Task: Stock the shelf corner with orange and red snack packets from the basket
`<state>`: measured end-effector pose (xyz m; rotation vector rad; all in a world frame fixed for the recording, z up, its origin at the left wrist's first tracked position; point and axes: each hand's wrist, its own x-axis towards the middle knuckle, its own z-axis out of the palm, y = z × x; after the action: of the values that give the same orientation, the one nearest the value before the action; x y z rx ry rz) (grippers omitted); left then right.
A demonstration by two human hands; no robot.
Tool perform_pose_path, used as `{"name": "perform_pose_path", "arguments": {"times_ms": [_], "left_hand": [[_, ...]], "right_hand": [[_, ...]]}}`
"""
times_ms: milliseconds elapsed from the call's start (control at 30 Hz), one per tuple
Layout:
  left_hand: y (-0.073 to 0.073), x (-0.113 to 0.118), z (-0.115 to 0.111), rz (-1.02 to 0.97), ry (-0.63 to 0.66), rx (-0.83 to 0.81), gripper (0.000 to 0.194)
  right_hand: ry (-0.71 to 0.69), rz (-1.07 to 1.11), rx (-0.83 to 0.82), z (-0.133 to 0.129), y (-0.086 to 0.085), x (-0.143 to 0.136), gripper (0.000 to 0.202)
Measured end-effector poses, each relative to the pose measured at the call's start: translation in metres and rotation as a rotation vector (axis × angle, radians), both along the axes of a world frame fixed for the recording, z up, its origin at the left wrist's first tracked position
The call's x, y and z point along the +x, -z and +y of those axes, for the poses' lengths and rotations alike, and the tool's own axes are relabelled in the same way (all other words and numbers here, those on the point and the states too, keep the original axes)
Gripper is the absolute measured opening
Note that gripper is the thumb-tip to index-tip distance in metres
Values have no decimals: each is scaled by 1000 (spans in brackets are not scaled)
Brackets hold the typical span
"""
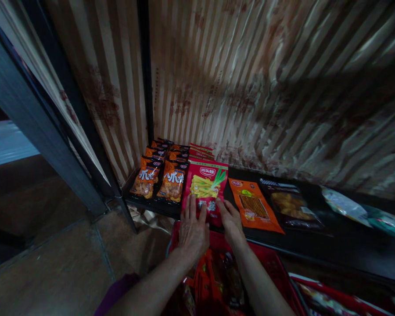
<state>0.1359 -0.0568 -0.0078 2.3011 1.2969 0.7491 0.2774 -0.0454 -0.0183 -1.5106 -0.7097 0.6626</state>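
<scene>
A red snack bag (206, 184) with yellow strips and green stalks printed on it leans on the black shelf, in front of similar red bags (200, 153). My left hand (193, 228) lies on its lower front with the fingers stretched out. At the bag's lower right edge, my right hand (231, 221) has its thumb on the front and its fingers along the side, gripping the edge. Left of the bag stand orange-and-black snack bags (173, 181) in two rows. An orange flat packet (255, 205) lies just to the right.
Below the shelf edge is a red basket (276, 263) holding several snack packets (213, 276). Farther along the black shelf (344, 237) lie a dark packet (291, 204) and blurred pale and green packets (345, 205). A metal post (52, 118) rises at the left.
</scene>
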Motion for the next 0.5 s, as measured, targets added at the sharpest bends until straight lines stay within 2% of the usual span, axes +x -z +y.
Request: {"name": "perform_pose_path", "arguments": {"times_ms": [167,300,400,500], "left_hand": [[1,-1,2,20,33,-51,64],[5,-2,6,10,47,-68,64],[7,-3,9,3,53,-71,63],[9,-4,12,-9,55,-48,65]], "right_hand": [[10,130,1,17,-14,2,43],[25,85,-28,31,-24,8,37],[-27,-1,-73,38,-24,15,30],[-40,-92,-99,43,-15,25,27]]}}
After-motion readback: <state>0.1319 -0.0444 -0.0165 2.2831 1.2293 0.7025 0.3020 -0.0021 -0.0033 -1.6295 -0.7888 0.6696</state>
